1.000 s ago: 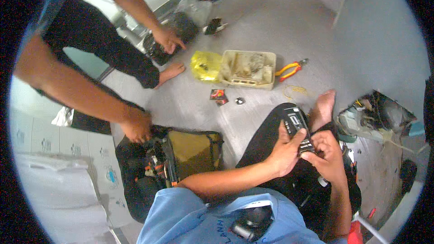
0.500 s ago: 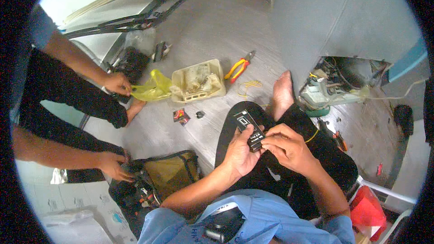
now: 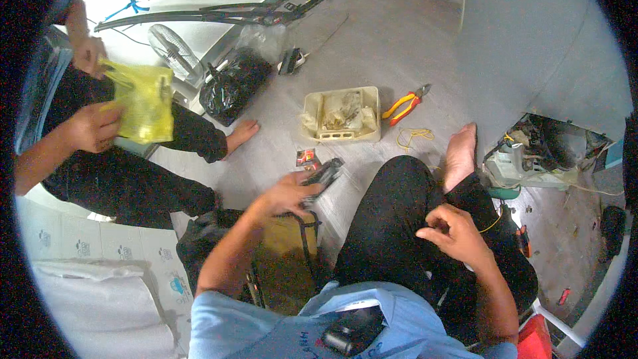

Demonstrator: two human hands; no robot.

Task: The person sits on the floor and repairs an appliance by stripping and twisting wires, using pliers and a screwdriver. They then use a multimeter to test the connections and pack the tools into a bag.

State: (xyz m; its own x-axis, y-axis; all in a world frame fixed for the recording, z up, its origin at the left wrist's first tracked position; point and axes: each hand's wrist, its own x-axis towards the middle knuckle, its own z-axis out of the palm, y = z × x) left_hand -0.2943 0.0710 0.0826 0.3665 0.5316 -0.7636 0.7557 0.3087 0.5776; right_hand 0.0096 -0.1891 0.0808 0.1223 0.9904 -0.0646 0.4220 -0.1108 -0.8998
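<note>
My left hand [image 3: 289,193] is closed around a small black box [image 3: 325,176], blurred by motion, out over the floor to the left of my knee. Close beyond it lies a red and black packet [image 3: 306,157]. My right hand [image 3: 458,233] hovers above my lap with its fingers curled and the thumb near the index finger; whatever it may hold is hidden. Below my left forearm stands an olive and black tool bag [image 3: 286,259].
A cream plastic tray [image 3: 375,116], red and yellow pliers [image 3: 407,104] and a yellow wire [image 3: 413,136] lie ahead. At left, another person holds up a yellow plastic bag [image 3: 143,103]. An opened appliance [image 3: 531,159] stands to the right; a black bag [image 3: 232,86] sits by the far wall.
My left hand has carried the black box leftward, away from my right hand, which has let go of it. The other person has lifted the yellow bag off the floor. The view has shifted.
</note>
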